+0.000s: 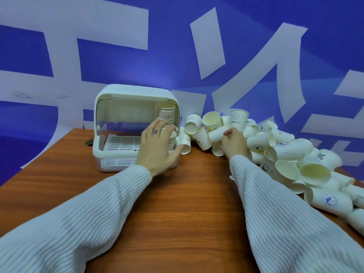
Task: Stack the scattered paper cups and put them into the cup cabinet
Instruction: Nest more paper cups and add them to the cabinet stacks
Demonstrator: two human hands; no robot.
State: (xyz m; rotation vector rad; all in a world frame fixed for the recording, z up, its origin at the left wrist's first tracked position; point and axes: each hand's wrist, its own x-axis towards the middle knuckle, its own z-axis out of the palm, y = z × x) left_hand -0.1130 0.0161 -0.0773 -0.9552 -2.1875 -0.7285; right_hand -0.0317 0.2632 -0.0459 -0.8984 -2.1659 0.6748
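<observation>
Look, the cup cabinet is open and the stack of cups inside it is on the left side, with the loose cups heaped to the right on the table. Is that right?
Nearly. The stack of cups stands at the right side of the cup cabinet, not the left; the head view shows it. The cabinet is open, and the loose cups are heaped to its right on the table.

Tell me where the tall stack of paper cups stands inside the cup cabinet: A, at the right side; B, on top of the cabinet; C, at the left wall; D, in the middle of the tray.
A: the stack of cups stands inside the cup cabinet at its right side, just behind the left hand.
</observation>
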